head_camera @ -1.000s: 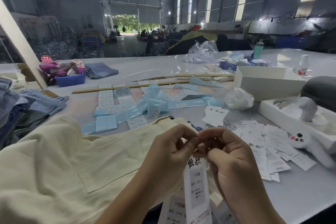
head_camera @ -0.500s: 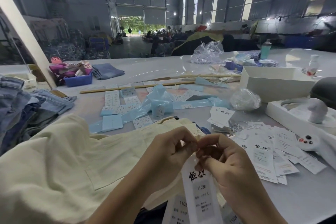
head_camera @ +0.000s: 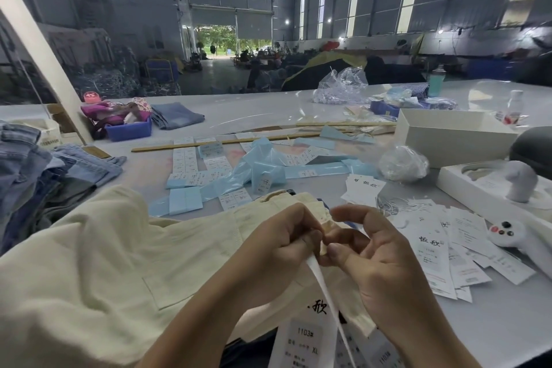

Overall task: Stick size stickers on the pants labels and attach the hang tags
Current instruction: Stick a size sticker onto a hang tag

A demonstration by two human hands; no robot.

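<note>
The left hand (head_camera: 280, 243) pinched a small cream loop of the pants (head_camera: 119, 254) between thumb and curled fingers, and the top of the hang tag (head_camera: 310, 334) came up to that same pinch. The right hand (head_camera: 379, 263) met it from the other side, thumb and forefinger closed on something at the loop, too small to make out, while its other fingers stood loosely spread. Both hands touched at this one spot, so neither was nearer.

From the pinch the hang tag dropped straight toward the person, its long axis running from the fingers to the table's near edge. It was a white card printed with black characters, "1103#" and "XL", and it hung partly edge-on. Likely the tag's string had yet to be drawn through the loop.

The cream pants lay spread left of the hands along the near edge. Loose hang tags (head_camera: 442, 251) lay fanned right of the hands on the table (head_camera: 245, 110), blue sticker sheets (head_camera: 236, 173) beyond.
</note>
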